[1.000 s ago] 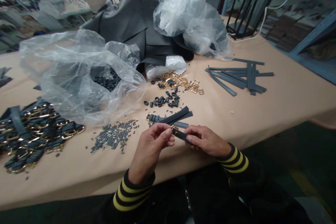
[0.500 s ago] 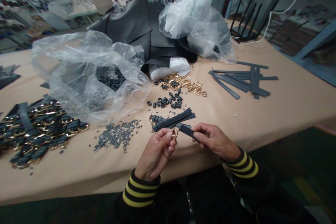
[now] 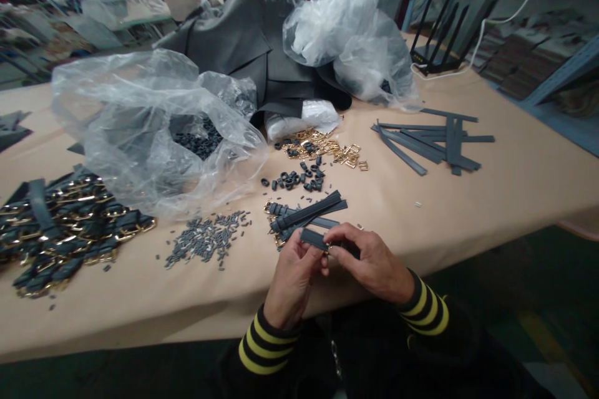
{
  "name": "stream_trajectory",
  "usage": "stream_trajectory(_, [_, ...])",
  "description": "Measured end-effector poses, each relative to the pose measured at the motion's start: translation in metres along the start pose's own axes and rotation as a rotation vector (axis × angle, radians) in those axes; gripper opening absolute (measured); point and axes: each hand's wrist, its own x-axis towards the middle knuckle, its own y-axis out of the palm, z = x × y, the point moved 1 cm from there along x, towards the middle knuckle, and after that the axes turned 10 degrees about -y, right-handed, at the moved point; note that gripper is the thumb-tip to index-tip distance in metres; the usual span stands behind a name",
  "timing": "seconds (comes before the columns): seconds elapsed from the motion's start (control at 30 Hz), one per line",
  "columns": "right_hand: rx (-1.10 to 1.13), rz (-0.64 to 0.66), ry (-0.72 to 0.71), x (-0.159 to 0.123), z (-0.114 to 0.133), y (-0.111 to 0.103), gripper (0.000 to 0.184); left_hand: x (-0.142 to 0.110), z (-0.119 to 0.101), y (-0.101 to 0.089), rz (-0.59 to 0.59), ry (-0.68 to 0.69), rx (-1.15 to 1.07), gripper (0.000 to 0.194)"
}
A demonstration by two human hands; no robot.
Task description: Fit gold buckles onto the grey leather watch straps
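My left hand (image 3: 292,280) is closed on one end of a dark grey strap (image 3: 313,239), the thumb below it. My right hand (image 3: 372,262) pinches the same strap at its other side, thumb and forefinger together. A small glint of a gold buckle (image 3: 328,250) shows between the two hands; most of it is hidden by fingers. Just beyond my hands lie finished-looking straps (image 3: 306,211), stacked across each other, with a gold buckle at their left end. Dark strap loops (image 3: 292,179) and a heap of gold buckles (image 3: 313,142) lie farther back.
Small dark pieces (image 3: 206,240) are scattered left of my hands, beside a large pile of buckled straps (image 3: 70,230). Clear plastic bags (image 3: 159,131) and dark sheet material (image 3: 229,37) stand behind. Loose strips (image 3: 435,143) and a router (image 3: 440,53) are on the right.
My hands have come together. The strap has moved left in my right hand to the buckle in my left, and now covers my left fingertips; the buckle is mostly hidden.
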Motion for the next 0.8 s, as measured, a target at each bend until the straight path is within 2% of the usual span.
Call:
stream_trajectory(0.1, [-0.019,0.019,0.015,0.0,0.0,-0.001,0.009,-0.005,-0.003,-0.004,-0.055,0.095,0.226,0.011])
stream_trajectory(0.17, [-0.017,0.031,0.043,0.0,0.0,-0.002,0.008,-0.009,-0.006,-0.005,-0.027,0.104,0.298,0.01])
stream_trajectory(0.23, [-0.016,0.042,0.054,0.0,0.0,-0.002,0.008,-0.012,-0.008,-0.004,0.04,0.074,0.271,0.016])
stream_trajectory(0.3, [-0.018,0.065,0.056,0.0,0.001,-0.002,0.008,-0.013,-0.007,-0.004,0.049,0.056,0.194,0.019])
stream_trajectory(0.4, [-0.069,0.076,0.045,0.0,0.003,-0.001,0.007,-0.011,-0.002,-0.004,-0.037,0.088,0.135,0.017])
stream_trajectory(0.53, [-0.188,0.061,0.063,0.002,0.005,-0.001,0.006,-0.006,0.002,-0.006,-0.083,0.128,0.206,0.019])
stream_trajectory(0.7, [-0.267,0.1,0.121,0.003,0.005,0.001,0.008,-0.011,-0.001,-0.004,-0.183,0.208,0.46,0.016])
stream_trajectory(0.8, [-0.281,0.118,0.186,-0.001,0.0,0.005,0.012,-0.019,0.001,0.002,-0.278,0.323,0.609,0.012])
